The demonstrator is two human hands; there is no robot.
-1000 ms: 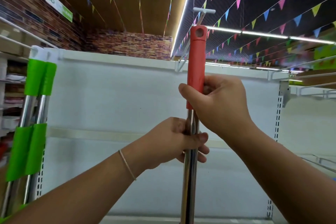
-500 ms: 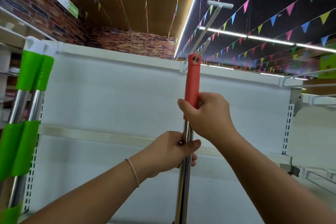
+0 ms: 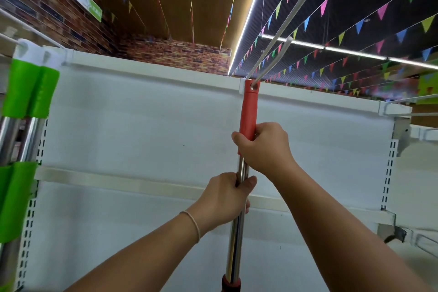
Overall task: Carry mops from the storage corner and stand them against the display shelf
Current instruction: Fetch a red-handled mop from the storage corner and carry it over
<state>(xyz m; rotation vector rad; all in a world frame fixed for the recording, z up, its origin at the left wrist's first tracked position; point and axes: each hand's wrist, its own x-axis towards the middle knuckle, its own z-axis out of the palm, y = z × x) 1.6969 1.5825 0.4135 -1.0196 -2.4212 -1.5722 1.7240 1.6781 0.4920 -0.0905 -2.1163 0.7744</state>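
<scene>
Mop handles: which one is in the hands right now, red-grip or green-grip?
The red-grip mop, at centre: the right hand holds its red grip, the left hand its steel pole. The green-grip mops lean untouched at far left.

You are looking at a mop handle (image 3: 237, 232) of shining chrome with a red grip (image 3: 248, 109), green-sleeved mops (image 3: 26, 92) leaning left, a plain white display shelf (image 3: 142, 130), multicoloured bunting (image 3: 355, 19) overhead.
</scene>
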